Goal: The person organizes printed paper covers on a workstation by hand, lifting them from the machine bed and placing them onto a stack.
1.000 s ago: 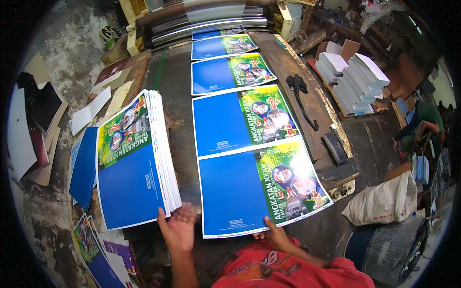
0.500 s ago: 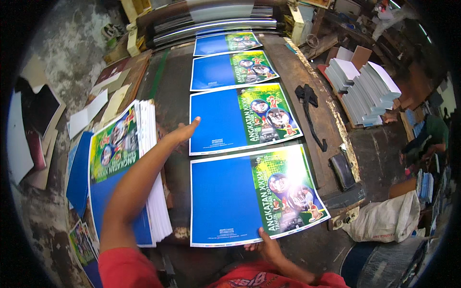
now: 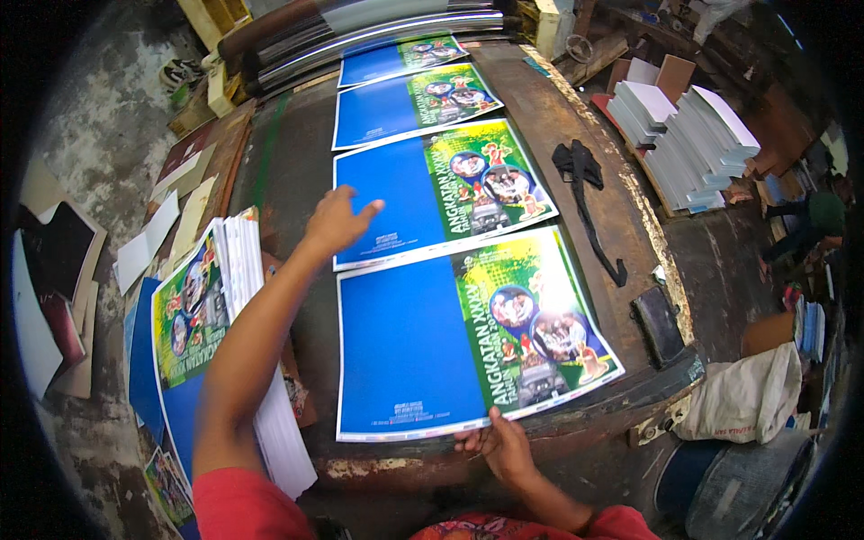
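A row of glossy printed sheets, each blue on the left and green with round photos on the right, runs across a dark worn table (image 3: 306, 360) to metal rollers (image 3: 387, 34). My right hand (image 3: 506, 447) pinches the front edge of the nearest sheet (image 3: 405, 342), thumb on top and fingers beneath. My left hand (image 3: 340, 223), fingers apart, is over the left edge of the second sheet (image 3: 391, 184); whether it touches is unclear. The third sheet (image 3: 373, 112) lies beyond it, and the farthest sheet (image 3: 373, 65) reaches the rollers.
A thick stack of matching sheets (image 3: 184, 315) stands left, beneath my left forearm. A black strap (image 3: 580, 180) and a dark pouch (image 3: 659, 326) lie on the table's right side. Piles of white paper (image 3: 693, 144) stand far right, above a white sack (image 3: 742, 391). Another person (image 3: 814, 220) is at the right edge.
The sheets have shifted away from me toward the rollers. My left hand has opened wider and now overlaps the second sheet's edge. My right hand keeps its hold. The view has shifted slightly.
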`<action>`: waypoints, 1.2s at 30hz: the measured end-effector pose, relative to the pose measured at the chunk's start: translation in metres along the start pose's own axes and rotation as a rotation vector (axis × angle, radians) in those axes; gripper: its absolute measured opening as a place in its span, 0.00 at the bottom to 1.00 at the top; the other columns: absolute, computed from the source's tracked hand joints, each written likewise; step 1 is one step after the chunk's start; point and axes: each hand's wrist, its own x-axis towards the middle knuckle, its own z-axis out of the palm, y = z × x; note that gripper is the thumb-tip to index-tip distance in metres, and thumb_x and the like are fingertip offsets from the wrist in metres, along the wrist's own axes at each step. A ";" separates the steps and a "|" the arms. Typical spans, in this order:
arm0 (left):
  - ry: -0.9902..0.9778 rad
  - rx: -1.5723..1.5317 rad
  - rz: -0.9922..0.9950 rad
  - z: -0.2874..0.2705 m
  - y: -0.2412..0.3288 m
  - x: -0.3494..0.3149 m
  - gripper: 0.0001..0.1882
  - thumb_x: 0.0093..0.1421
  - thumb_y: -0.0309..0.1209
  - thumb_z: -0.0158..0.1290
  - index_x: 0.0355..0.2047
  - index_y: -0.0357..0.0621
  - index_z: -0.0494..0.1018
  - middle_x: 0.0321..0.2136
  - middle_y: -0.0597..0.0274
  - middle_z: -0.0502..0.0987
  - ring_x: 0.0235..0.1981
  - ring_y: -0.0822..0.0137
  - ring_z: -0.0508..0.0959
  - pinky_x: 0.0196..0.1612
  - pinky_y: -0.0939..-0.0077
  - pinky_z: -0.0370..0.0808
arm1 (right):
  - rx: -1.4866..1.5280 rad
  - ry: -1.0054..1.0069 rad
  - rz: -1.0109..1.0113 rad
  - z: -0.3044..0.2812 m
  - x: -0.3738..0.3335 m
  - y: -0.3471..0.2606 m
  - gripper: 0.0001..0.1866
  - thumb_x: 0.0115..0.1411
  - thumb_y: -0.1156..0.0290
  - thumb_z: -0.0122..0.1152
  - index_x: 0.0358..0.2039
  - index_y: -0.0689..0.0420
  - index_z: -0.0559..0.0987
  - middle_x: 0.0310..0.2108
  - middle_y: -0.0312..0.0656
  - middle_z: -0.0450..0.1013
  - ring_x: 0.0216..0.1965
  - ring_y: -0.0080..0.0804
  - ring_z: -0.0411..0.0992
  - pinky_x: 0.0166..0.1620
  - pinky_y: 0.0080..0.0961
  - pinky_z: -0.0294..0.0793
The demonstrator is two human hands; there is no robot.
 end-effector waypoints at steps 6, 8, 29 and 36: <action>0.022 -0.037 0.611 -0.105 0.049 -0.201 0.27 0.59 0.42 0.58 0.52 0.36 0.69 0.53 0.44 0.70 0.58 0.47 0.68 0.60 0.59 0.63 | -0.087 0.005 -0.220 0.008 0.006 -0.003 0.20 0.70 0.58 0.41 0.55 0.58 0.61 0.40 0.48 0.74 0.32 0.29 0.73 0.40 0.36 0.78; -0.005 -0.012 0.566 -0.137 0.037 -0.274 0.32 0.57 0.47 0.58 0.55 0.36 0.67 0.57 0.43 0.68 0.62 0.45 0.64 0.62 0.55 0.59 | -0.082 0.052 -0.249 0.016 0.002 -0.005 0.26 0.70 0.57 0.43 0.63 0.54 0.54 0.45 0.47 0.72 0.35 0.29 0.72 0.41 0.35 0.77; 0.785 -0.786 -0.333 -0.075 -0.086 -0.471 0.29 0.69 0.45 0.44 0.54 0.25 0.65 0.53 0.43 0.70 0.56 0.53 0.69 0.62 0.60 0.60 | -0.318 -1.127 -0.784 0.197 -0.147 -0.043 0.18 0.67 0.62 0.52 0.25 0.59 0.80 0.29 0.47 0.76 0.32 0.34 0.75 0.33 0.29 0.73; 0.345 -0.264 0.063 -0.084 -0.048 -0.474 0.26 0.68 0.44 0.43 0.51 0.32 0.71 0.51 0.42 0.73 0.52 0.47 0.73 0.64 0.49 0.55 | -0.552 -0.632 -0.075 0.122 -0.057 -0.031 0.22 0.64 0.54 0.56 0.48 0.59 0.74 0.30 0.40 0.76 0.27 0.21 0.72 0.30 0.19 0.74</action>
